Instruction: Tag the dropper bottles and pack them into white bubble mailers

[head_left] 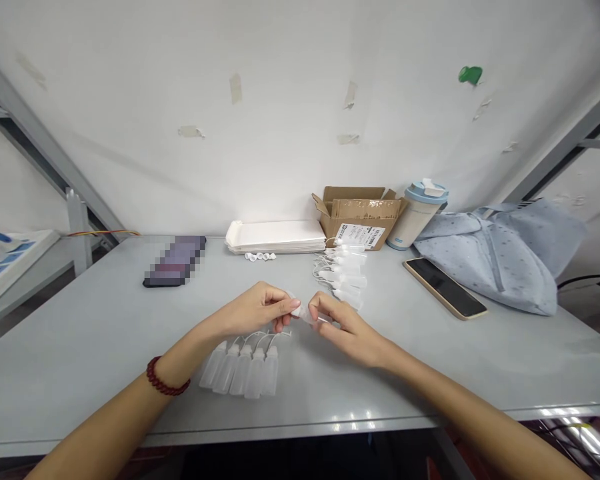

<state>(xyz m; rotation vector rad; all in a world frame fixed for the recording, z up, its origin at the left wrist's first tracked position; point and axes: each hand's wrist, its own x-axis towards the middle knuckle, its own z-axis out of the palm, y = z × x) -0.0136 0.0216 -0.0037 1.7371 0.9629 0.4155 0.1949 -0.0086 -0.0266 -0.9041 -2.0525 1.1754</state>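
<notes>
Pinch: left hand (277,312) and right hand (349,331), near each other, both gripping one whitish translucent piece (304,314) (partly hidden from me).
Piece: over table (105,333), beyond five bottles (241,371).
Touch: light, steady is best, I think.

One little see-through bottle (306,315) is held up, partly hidden. Five cloudy white bottles (241,373) lie side by side near it, thin white strings curving from their tops.
</notes>
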